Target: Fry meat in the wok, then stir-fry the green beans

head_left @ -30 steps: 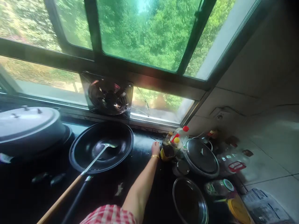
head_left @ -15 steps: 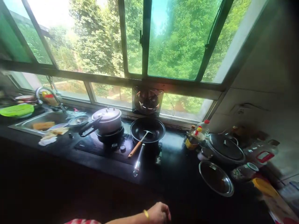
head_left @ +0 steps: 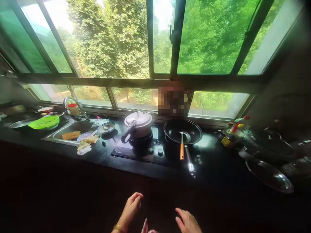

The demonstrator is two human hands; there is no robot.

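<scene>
My left hand (head_left: 132, 205), with a yellow bangle at the wrist, is in front of the dark counter edge, its fingers curled in and nothing visible in them. My right hand (head_left: 187, 221) is lower and to the right, thumb and fingers apart, holding nothing. Between them, at the bottom edge, is a small pinkish shape I cannot make out. Neither hand touches the counter. Beyond the right hand, a black wok (head_left: 178, 134) stands on the stove with a wooden-handled spatula (head_left: 182, 149) resting in it. A pressure cooker (head_left: 141, 124) with a closed lid stands on the left burner.
A sink (head_left: 58, 137) holds a tan block-shaped thing, with cloths (head_left: 85, 147) at its front edge. A green basket (head_left: 45, 122) lies to the left. To the right are bottles (head_left: 229, 137) and a glass lid (head_left: 269, 176). Windows line the back.
The view has swung left, so the stove and sink appear further right. The left hand has shifted left and upward in the picture. My right hand has come into view.
</scene>
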